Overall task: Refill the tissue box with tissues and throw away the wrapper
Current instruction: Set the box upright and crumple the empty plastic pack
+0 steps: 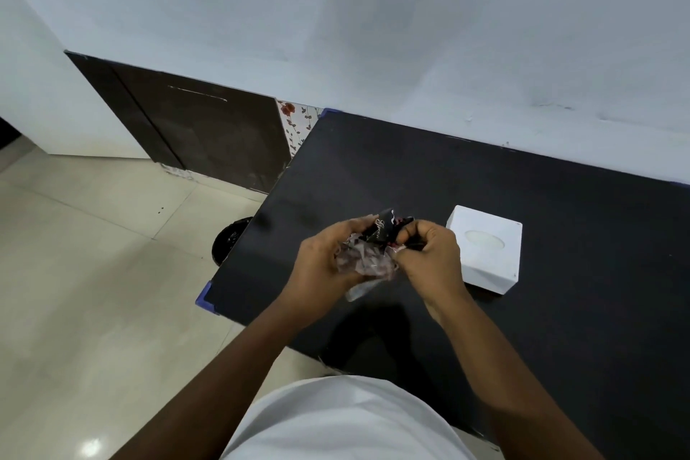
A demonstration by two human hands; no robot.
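**Wrapper crumpled between two hands above a black table**

A person in a white shirt stands at the near edge of a black table, both bare arms reaching over it. The left hand and the right hand are closed on a crumpled wrapper, part clear film and part black with pale lettering, held just above the table's left half. The left hand cups the bunched film from below and the side; the right hand's fingers pinch the black printed end. A white tissue box sits on the table just to the right of the hands, toward the middle, its oval top opening showing white inside. A dark round bin shows on the tiled floor beyond the table's left edge, partly hidden by it. Blue guards cap the table's left corners.
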